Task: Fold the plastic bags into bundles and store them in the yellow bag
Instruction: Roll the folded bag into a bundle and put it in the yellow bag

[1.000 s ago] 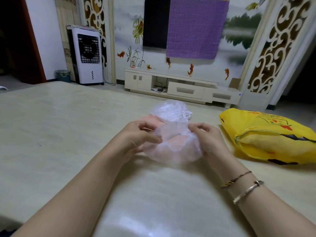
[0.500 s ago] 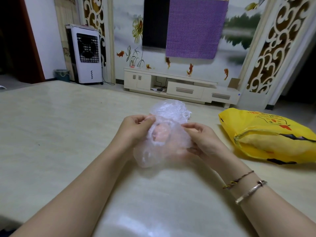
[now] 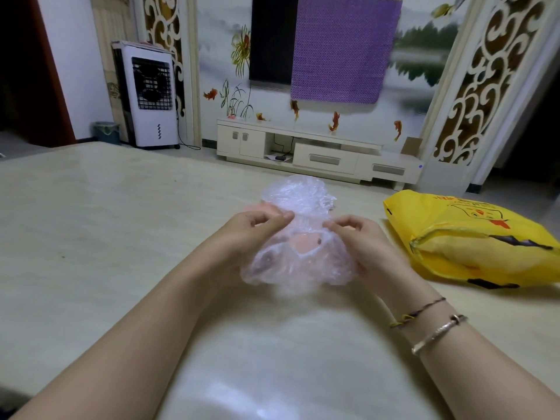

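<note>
A crumpled clear plastic bag (image 3: 303,268) hangs between my two hands above the pale table (image 3: 91,237). My left hand (image 3: 251,234) pinches its upper left edge with thumb and fingers. My right hand (image 3: 360,241) pinches the upper right edge. Behind them a pile of more clear bags (image 3: 298,192) lies on the table, with something pink partly hidden beneath it. The yellow bag (image 3: 472,241) lies flat on the table to the right, its opening facing me.
Beyond the table's far edge stand a white air cooler (image 3: 151,95), a small bin (image 3: 106,131) and a low TV cabinet (image 3: 318,153) against the wall.
Both hands have lifted the clear bag slightly and moved their pinches to its top edge, spreading it wider. The bag now hangs lower and more open between them.
</note>
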Demonstrator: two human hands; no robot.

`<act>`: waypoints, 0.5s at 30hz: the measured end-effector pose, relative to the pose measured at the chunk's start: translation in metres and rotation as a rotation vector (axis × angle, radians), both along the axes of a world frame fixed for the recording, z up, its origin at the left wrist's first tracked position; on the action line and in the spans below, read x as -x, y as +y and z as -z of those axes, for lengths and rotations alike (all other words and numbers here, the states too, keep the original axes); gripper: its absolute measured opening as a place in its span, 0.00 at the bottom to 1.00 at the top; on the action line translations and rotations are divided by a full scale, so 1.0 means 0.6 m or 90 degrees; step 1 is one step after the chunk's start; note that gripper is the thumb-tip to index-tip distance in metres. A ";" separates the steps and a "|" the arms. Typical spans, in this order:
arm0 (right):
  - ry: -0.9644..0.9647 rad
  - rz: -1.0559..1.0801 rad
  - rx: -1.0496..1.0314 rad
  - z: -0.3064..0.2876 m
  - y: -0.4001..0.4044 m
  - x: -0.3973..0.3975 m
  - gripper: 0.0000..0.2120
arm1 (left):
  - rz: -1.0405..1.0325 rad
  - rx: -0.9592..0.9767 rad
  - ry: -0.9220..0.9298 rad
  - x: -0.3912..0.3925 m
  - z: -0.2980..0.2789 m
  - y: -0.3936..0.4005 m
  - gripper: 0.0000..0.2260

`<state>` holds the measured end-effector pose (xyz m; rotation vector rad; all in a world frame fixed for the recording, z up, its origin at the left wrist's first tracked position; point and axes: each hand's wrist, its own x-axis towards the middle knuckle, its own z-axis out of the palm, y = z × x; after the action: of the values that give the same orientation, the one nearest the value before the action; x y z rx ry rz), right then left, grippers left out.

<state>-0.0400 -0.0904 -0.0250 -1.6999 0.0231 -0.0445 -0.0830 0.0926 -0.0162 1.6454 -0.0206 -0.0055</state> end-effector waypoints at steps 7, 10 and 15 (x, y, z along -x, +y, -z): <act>-0.098 0.120 0.420 0.025 -0.025 -0.015 0.06 | -0.046 -0.211 0.054 -0.011 0.011 0.017 0.17; -0.186 0.101 0.638 0.029 -0.027 -0.004 0.09 | -0.160 -0.375 -0.156 -0.025 0.027 0.031 0.19; -0.370 -0.127 0.681 0.020 -0.021 0.010 0.19 | -0.006 -0.614 -0.410 -0.006 0.043 -0.010 0.19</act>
<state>-0.0460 -0.1027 -0.0369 -2.6739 -0.7158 -0.4680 -0.0793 0.0864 -0.0418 2.5393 -0.5786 0.6034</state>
